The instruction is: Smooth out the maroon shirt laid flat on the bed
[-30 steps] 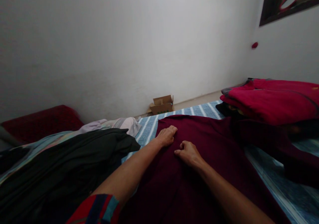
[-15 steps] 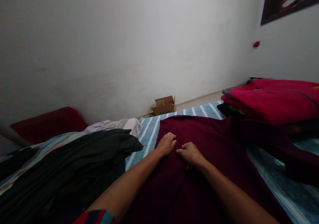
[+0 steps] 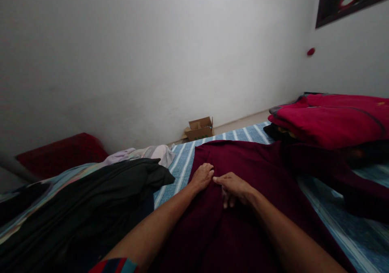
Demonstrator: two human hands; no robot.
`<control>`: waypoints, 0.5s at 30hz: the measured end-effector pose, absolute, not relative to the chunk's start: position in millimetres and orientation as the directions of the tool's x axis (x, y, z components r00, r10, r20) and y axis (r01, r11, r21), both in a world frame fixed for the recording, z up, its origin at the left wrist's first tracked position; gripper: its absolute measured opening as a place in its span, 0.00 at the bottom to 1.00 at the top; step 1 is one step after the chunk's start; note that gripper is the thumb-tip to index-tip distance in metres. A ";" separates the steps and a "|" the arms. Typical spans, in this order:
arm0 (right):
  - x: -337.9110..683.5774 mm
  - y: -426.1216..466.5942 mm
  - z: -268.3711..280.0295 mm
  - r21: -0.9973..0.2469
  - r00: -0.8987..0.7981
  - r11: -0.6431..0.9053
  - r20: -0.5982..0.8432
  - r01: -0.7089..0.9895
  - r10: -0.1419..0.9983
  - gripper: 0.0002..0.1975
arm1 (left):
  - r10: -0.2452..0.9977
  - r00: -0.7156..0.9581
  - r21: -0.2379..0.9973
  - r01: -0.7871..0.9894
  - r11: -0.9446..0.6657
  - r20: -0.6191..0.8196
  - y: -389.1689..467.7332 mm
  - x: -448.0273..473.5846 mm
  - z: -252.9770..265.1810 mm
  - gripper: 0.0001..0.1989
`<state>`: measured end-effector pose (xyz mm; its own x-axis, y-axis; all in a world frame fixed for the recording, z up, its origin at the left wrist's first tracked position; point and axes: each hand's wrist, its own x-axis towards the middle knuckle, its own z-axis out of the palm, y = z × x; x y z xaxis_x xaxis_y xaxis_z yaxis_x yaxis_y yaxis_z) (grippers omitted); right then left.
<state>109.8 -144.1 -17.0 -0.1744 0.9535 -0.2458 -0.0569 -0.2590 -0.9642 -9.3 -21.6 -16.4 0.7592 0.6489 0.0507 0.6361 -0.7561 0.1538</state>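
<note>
Head view: pale wall [image 3: 170,54] fills the back; below it, a blue-and-white striped cover [image 3: 182,163]. Maroon garment [image 3: 219,228] lies spread on the cover, center to near edge, wrinkled, one long section running off to the right under the red pile's near side. Dark green garment [image 3: 103,200] in a loose heap at left, beside it. Red folded top [image 3: 340,119] sits on darker clothes, far right. Dark red block [image 3: 63,155] far left, near the wall. Cardboard box [image 3: 199,129], flaps up, past the cover's far edge. Right hand [image 3: 234,187] over the maroon cloth: leading fingertip stretched toward the other hand, just beside it, remaining fingers lower and apart from that one. Left hand [image 3: 203,176] rests on the same cloth, fingers together, bent downward. Dim there, can't tell if either pinches fabric. Smallest: red spot [image 3: 310,52] on the side wall.
</note>
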 end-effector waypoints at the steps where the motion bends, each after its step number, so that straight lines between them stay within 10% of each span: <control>1: 111.5 -144.6 -16.8 -0.962 -0.201 -0.262 -0.243 -0.074 0.949 0.18 | 0.644 0.764 0.170 0.629 -0.759 0.045 -20.4 -10.0 -15.5 0.13; 9: 126.1 -148.7 -23.3 -0.935 -0.386 -0.211 -0.091 -0.284 0.918 0.22 | 0.638 0.769 0.305 0.600 -0.740 0.036 -14.1 -23.0 -16.1 0.15; 15: 110.1 -142.5 -30.6 -1.000 -0.228 -0.011 -0.006 -0.019 0.974 0.28 | 0.653 0.755 0.379 0.590 -0.713 0.052 -14.0 -24.1 -19.5 0.16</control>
<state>110.1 -142.5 -30.6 -0.2279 0.9737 -0.0059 -0.0192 -0.0105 -0.9998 -24.1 -14.0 -19.5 0.7555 0.6531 0.0517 0.5902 -0.7127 0.3792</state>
